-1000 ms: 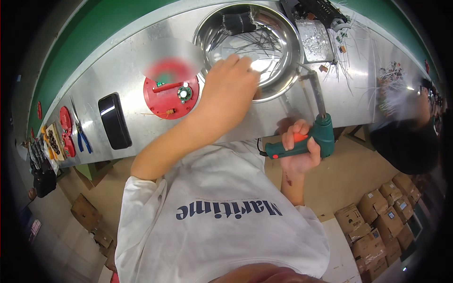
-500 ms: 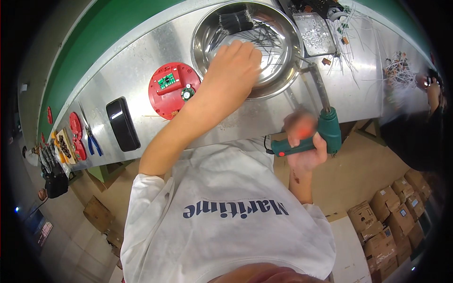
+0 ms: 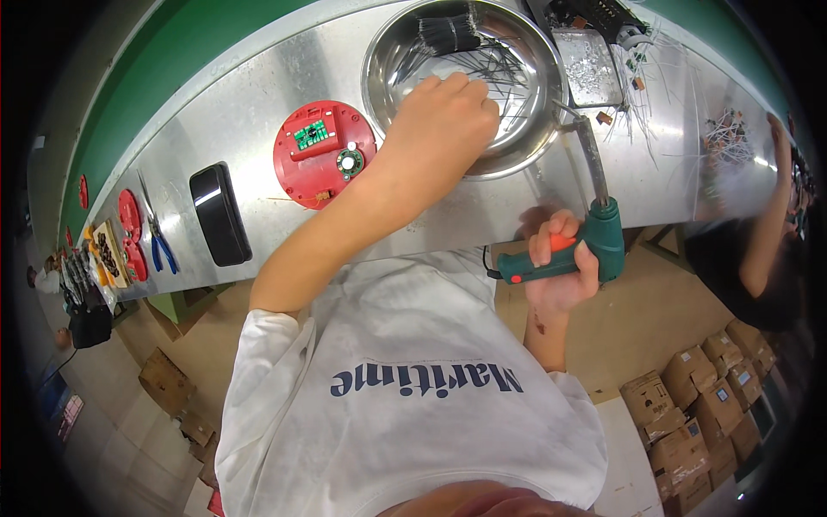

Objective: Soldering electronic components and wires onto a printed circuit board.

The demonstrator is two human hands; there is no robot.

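Observation:
My left hand (image 3: 450, 125) reaches over a shiny metal bowl (image 3: 544, 82), its fingers curled down and their tips hidden behind the knuckles. What they pinch, if anything, cannot be seen. In the bowl lie a bundle of dark wires (image 3: 448, 33) and loose thin wires (image 3: 493, 65). My right hand (image 3: 562, 280) grips a green soldering gun (image 3: 608, 241) by its handle, fingers near its orange trigger. The gun's metal barrel points away toward the bowl's right rim. Beside my left forearm sits a round red plastic housing (image 3: 293, 172) with a small green circuit board (image 3: 316, 134) on it.
A black phone (image 3: 220, 214), blue-handled pliers (image 3: 162, 252) and smaller red parts (image 3: 131, 217) lie to the left. Right of the bowl stands a metal tray (image 3: 616, 86) of small bits, with scattered wires around it. Another person's arm (image 3: 767, 224) is at far right; cardboard boxes (image 3: 680, 457) are stacked below.
My left hand stays over the bowl, fingers still curled. My right fingers, blurred before, now show clearly around the gun's handle. The whole view has shifted slightly. The other person's arm has moved.

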